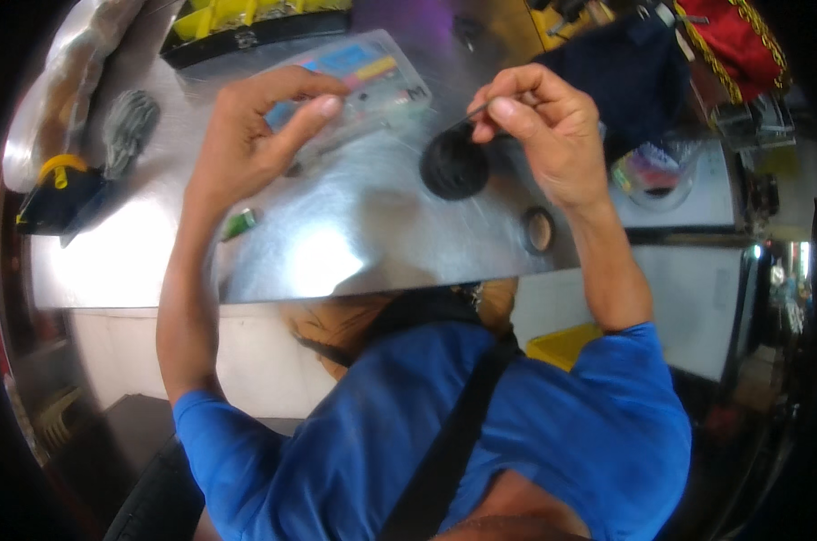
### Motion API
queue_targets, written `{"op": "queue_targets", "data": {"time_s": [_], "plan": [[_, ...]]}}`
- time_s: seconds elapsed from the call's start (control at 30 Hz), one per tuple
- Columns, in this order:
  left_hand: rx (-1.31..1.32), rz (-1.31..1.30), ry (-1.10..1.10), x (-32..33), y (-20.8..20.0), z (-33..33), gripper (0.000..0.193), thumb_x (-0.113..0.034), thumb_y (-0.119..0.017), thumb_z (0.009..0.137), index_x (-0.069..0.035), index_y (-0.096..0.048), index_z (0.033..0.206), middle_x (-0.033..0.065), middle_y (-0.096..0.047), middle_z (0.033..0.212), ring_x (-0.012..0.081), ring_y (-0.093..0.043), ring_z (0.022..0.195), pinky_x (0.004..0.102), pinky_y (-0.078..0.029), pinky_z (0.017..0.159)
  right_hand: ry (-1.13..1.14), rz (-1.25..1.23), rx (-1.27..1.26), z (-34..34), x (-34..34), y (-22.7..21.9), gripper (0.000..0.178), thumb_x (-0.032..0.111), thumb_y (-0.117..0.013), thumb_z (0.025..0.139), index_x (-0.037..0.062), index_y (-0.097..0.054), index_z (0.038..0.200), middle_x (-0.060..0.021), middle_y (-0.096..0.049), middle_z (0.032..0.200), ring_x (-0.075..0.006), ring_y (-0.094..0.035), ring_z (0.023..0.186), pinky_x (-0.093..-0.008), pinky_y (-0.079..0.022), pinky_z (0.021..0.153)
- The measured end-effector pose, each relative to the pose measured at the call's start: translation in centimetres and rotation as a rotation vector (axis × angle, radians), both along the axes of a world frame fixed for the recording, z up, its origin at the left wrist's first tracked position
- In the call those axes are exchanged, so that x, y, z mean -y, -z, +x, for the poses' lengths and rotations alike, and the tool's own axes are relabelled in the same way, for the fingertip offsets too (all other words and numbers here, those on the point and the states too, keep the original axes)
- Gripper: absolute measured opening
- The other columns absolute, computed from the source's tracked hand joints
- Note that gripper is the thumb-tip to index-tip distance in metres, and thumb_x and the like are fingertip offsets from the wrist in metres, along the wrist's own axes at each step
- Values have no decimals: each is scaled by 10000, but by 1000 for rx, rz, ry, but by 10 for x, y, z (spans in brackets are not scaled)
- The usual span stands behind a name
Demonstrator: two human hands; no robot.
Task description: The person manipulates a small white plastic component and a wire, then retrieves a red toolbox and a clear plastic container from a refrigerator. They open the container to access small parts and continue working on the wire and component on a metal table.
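Observation:
My right hand [545, 126] is raised over the metal table [381, 243], thumb and forefinger pinching a thin dark piece [477, 111], its kind unclear. Just below those fingertips is a round black object [454, 166], perhaps a spool; whether the thin piece joins it I cannot tell. To the left, my left hand [269, 126] is curled, thumb tip close to the fingertips; anything between them is too small to make out. Behind and beside this hand lies a clear plastic case [397, 68] with coloured contents, partly hidden by the fingers.
A black toolbox with yellow trays [255, 32] stands at the back left. Grey cord [129, 131] and a small green item [240, 224] lie left. On the right are a roll of black tape [539, 231], dark cloth [620, 77] and red gold-trimmed cloth [733, 45].

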State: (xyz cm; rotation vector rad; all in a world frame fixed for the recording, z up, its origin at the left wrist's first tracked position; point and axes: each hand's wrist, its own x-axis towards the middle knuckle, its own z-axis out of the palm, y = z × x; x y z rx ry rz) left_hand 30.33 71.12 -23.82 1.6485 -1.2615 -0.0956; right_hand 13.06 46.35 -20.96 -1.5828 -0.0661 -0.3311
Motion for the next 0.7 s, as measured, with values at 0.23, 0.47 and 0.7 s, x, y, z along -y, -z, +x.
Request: {"op": "queue_targets", "data": {"time_s": [0.23, 0.47, 0.7], "plan": [[-230, 45, 74, 64, -21, -117, 180, -94, -682, 914, 0, -713, 1064, 76, -689, 893, 124, -628, 763, 257, -503, 707, 91, -327, 62, -56, 8, -1, 120, 89, -710, 882, 13, -678, 969, -19, -683, 887, -92, -625, 830, -246, -502, 780], [-517, 66, 105, 82, 32, -174, 111, -68, -738, 854, 2, -696, 930, 69, -682, 845, 129, -636, 720, 268, -508, 667, 260, -623, 54, -106, 33, 20, 136, 57, -703, 850, 16, -681, 978, -77, -673, 846, -158, -639, 775, -290, -520, 733], [-827, 210, 618, 79, 57, -243, 110, -81, -691, 916, -9, -631, 974, 51, -653, 932, 122, -609, 862, 279, -489, 794, 712, -256, -317, -178, 161, 137, 369, -43, -614, 863, 75, -636, 1212, -31, -661, 1109, -109, -599, 993, -259, -482, 879]]}}
